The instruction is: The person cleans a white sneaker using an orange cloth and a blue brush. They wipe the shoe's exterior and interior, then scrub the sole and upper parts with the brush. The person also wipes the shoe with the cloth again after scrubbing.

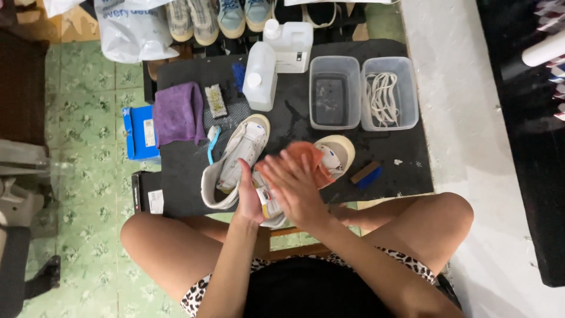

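My left hand (pixel 249 197) grips a white sneaker (pixel 332 158) from the side, holding it over the front edge of the black mat (pixel 188 165). Flat on top of that shoe lies my right hand (pixel 294 182), pressing an orange cloth (pixel 312 159) against it. A second white sneaker (pixel 238 159) lies on the mat just left of my hands, its opening toward me. A blue toothbrush (pixel 212 144) rests beside that shoe.
On the mat sit a purple cloth (pixel 178 112), a small brush (pixel 216 100), two white bottles (pixel 261 76), a clear tub of water (pixel 334 91), a tub with white laces (pixel 388 91) and a blue-brown block (pixel 366 174). A blue box (pixel 141 132) lies on the left floor.
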